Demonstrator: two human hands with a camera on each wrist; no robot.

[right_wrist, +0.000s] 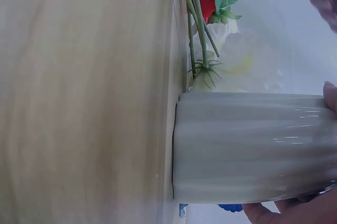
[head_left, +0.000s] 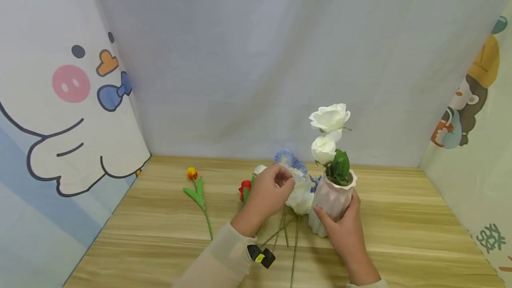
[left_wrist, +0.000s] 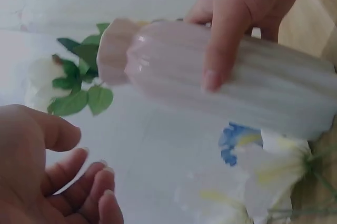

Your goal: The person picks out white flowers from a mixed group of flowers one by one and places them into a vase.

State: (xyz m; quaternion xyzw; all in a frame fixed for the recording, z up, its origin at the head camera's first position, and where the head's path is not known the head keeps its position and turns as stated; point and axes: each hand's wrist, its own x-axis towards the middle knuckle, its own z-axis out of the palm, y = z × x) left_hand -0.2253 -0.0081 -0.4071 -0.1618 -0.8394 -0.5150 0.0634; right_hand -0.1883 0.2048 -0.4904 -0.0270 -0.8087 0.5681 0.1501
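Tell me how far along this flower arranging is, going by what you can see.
Done: white roses stand in the vase. In hand: the right hand grips the vase; the left hand is empty beside it. Probably left: the red-and-yellow tulip, red flower, white blooms and blue flowers, all outside the vase.

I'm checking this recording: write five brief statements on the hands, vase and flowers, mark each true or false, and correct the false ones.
1. The right hand grips the vase. True.
2. The left hand holds a stem. False: the left hand holds nothing.
3. White flowers stand in the vase. True.
4. The red-and-yellow tulip is in the vase. False: the red-and-yellow tulip lies on the table.
5. Blue petals show beyond the left hand in the head view. True.
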